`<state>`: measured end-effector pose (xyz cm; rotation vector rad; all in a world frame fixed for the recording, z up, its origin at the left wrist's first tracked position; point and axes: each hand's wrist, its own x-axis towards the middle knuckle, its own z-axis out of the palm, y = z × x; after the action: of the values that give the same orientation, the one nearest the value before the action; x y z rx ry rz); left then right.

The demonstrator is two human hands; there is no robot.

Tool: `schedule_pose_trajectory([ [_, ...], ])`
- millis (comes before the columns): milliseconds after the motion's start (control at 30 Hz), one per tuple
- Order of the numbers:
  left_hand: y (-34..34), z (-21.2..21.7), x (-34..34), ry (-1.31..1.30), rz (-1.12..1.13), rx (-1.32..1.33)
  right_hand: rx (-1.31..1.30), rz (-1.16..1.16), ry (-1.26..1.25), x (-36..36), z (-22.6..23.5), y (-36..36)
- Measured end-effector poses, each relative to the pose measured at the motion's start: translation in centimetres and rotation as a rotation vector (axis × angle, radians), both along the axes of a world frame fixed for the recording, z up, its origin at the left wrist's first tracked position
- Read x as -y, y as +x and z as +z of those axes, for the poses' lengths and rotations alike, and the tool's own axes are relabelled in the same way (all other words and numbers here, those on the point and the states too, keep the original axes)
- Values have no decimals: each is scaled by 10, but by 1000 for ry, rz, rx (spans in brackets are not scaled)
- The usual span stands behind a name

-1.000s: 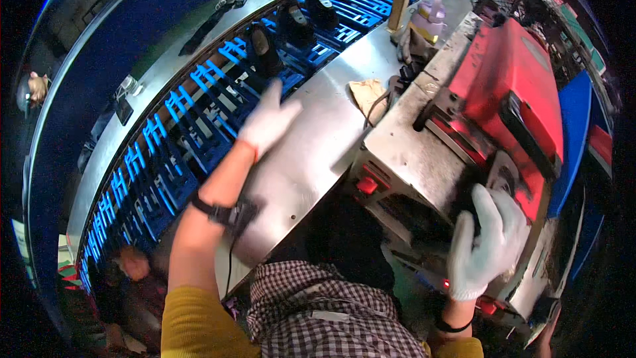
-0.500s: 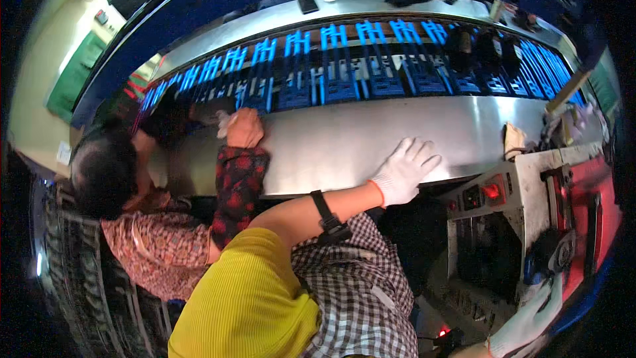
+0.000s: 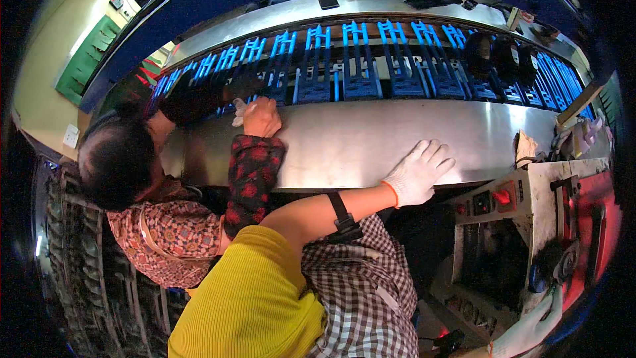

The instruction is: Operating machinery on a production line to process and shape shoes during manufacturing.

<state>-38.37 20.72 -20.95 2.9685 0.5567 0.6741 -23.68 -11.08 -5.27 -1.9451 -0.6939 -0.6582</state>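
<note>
My left hand [image 3: 420, 174], in a white glove with an orange cuff, lies flat with fingers spread on the steel worktable [image 3: 344, 142]. A black strap circles that forearm. My right hand [image 3: 530, 329], also gloved, is at the lower right edge against the grey and red machine [image 3: 586, 225], just below a dark handle [image 3: 548, 266]; its grip is hidden. I wear a yellow shirt and a checked apron.
A co-worker in patterned clothes leans on the table at the left, a hand [image 3: 262, 117] by a white cloth [image 3: 238, 111]. Blue racks [image 3: 361, 69] run along the conveyor behind, with dark shoes [image 3: 493, 56] at the right. A red button [image 3: 501, 197] sits on the machine.
The view has swung left, from the machine to the table and the co-worker. My left hand stays flat on the steel; my right hand stays at the machine.
</note>
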Motion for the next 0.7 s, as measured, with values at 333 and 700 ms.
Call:
schedule_pose_trajectory([
  [333, -2, -1, -3, -25, -7, 58, 85, -40, -64, -2, -2, 1],
  [700, -3, -1, -1, 3, -7, 125, 61, -38, -54, 2, -3, 2],
])
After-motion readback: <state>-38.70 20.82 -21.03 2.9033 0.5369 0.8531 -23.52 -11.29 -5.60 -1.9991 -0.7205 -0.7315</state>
